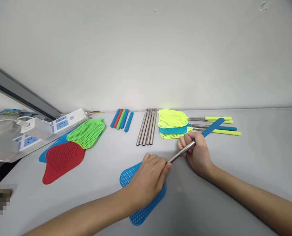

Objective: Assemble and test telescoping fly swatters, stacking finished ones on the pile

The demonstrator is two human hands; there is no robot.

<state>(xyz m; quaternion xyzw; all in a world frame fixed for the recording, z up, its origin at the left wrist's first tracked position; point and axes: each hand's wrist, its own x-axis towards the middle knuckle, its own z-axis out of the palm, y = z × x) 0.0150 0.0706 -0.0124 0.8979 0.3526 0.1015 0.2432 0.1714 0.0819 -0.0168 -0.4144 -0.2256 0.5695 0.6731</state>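
Steel tube with a blue grip (pixel 185 151) sits clenched in the right hand (pixel 195 152), fingers wrapped round the metal just below the blue sleeve, its bare tip angled down toward the left hand (pixel 148 178); that hand lies over a blue plastic swatter head (pixel 133 173), bearing down on the mesh, and I cannot tell whether its fingertips touch the tube's tip or pinch anything; the head lies flat on the grey surface (pixel 259 164) and runs out from under the palm toward the viewer; if the tip slips under pressure, it could skid sideways, and the thin head could shift beneath the palm; the raised blue end reaches toward the stacked yellow and blue swatters (pixel 173 118), so a wide swing could knock their loosely overlapping heads; five bare steel tubes (pixel 146 127) lie side by side further left, where a bump could roll them against the coloured grips (pixel 121 118); beyond those, red and green swatter heads (pixel 62 162) overlap beside a white power strip (pixel 69 121); a dark gap at the surface's left edge (pixel 3 173) could catch a rolling piece; the widest room for moving lies right of the hands, while the wall (pixel 146 49) closes the far side.
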